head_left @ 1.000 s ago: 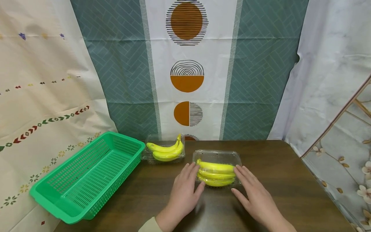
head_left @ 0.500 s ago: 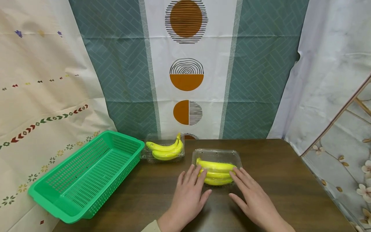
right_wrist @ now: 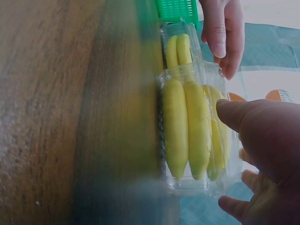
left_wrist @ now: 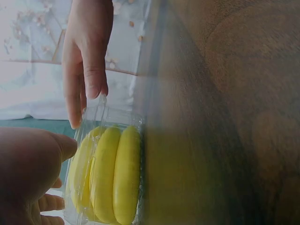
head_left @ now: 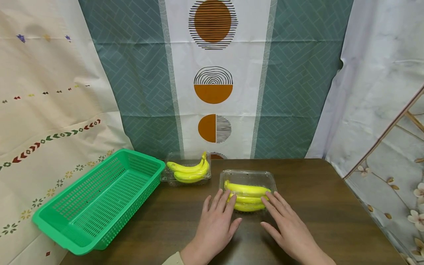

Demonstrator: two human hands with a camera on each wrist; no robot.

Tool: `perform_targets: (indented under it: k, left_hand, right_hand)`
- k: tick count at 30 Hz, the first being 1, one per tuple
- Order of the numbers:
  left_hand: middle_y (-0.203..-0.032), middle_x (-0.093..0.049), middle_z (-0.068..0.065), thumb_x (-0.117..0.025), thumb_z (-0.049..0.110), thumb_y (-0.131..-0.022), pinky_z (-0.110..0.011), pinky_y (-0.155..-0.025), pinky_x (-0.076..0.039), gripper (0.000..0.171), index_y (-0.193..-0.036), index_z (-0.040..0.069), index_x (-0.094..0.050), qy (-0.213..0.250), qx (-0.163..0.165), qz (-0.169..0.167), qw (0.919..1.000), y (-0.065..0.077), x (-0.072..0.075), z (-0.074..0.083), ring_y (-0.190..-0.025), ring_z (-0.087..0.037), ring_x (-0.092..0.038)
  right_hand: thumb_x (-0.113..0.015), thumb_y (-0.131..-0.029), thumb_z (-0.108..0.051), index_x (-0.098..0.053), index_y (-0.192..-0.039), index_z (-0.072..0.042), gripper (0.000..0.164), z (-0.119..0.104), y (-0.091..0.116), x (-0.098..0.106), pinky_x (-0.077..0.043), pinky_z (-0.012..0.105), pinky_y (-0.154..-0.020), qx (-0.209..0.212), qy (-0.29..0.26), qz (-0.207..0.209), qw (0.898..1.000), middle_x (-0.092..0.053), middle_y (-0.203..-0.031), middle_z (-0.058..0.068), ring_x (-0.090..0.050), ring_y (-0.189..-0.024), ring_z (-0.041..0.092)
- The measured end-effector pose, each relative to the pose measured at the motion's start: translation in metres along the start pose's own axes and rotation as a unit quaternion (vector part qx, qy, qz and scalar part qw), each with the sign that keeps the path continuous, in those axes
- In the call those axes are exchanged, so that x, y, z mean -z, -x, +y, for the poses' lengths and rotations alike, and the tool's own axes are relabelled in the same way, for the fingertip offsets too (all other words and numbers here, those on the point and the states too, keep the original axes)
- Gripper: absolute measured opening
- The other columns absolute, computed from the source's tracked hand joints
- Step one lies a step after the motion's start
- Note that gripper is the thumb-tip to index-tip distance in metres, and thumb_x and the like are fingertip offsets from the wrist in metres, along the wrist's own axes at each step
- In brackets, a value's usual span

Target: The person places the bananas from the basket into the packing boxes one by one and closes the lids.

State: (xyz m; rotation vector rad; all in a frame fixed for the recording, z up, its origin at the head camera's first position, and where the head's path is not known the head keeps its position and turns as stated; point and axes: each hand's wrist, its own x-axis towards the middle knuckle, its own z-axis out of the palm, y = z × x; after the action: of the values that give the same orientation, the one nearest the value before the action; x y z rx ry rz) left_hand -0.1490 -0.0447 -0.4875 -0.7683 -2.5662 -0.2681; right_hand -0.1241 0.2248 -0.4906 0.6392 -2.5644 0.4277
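A clear plastic clamshell box of yellow bananas sits on the table before me, its lid down in the wrist views. My left hand has its fingers stretched out over the box's near left part, hiding some fruit. From the other side, my right hand reaches to the near right corner, fingers extended and thumb apart. Both wrist views show the hands flanking the lid; the right hand's fingertips are right at the box edge. Neither hand curls round anything.
A second clear clamshell with bananas stands farther back to the left. Beside it a long green slotted basket lies slantwise along the table's left side. Patterned cloths hang right behind the brown table.
My left hand has shifted slightly right, farther over the near part of the box, and the right hand slightly left. The box and basket stay put; the head view tilted a little.
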Motion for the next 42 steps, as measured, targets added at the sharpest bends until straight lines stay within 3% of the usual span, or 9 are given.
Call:
perform_targets:
  k: [21, 32, 42]
  left_hand:
    - [-0.164, -0.054, -0.016, -0.077, 0.049, -0.104, -0.064, -0.113, -0.047, 0.068, -0.158, 0.011, -0.060, -0.021, -0.004, 0.002, 0.9998, -0.005, -0.003, -0.002, -0.150, -0.039, -0.052]
    - [-0.167, -0.051, -0.016, -0.074, 0.049, -0.105, -0.063, -0.114, -0.047, 0.069, -0.160, 0.011, -0.058, -0.019, 0.010, -0.019, 0.9996, -0.012, -0.005, -0.005, -0.152, -0.039, -0.049]
    - [-0.165, -0.052, -0.017, -0.074, 0.050, -0.106, -0.063, -0.113, -0.048, 0.069, -0.160, 0.010, -0.058, -0.028, 0.010, -0.016, 0.9994, -0.019, -0.007, -0.009, -0.151, -0.040, -0.051]
  right_hand:
    - [-0.088, -0.097, -0.031, -0.055, -0.164, -0.011, 0.077, 0.004, -0.007, -0.003, -0.053, 0.062, -0.108, -0.007, -0.018, -0.011, 1.000, -0.047, -0.171, 0.012, -0.040, -0.158, 0.041]
    - [-0.089, -0.096, -0.030, -0.055, -0.163, -0.010, 0.078, 0.009, -0.016, -0.007, -0.054, 0.061, -0.108, -0.004, -0.015, -0.011, 1.000, -0.048, -0.170, 0.013, -0.039, -0.158, 0.042]
    - [-0.088, -0.098, -0.030, -0.054, -0.164, -0.010, 0.077, 0.015, -0.023, -0.010, -0.056, 0.059, -0.106, 0.002, -0.011, -0.009, 1.000, -0.048, -0.170, 0.014, -0.040, -0.157, 0.043]
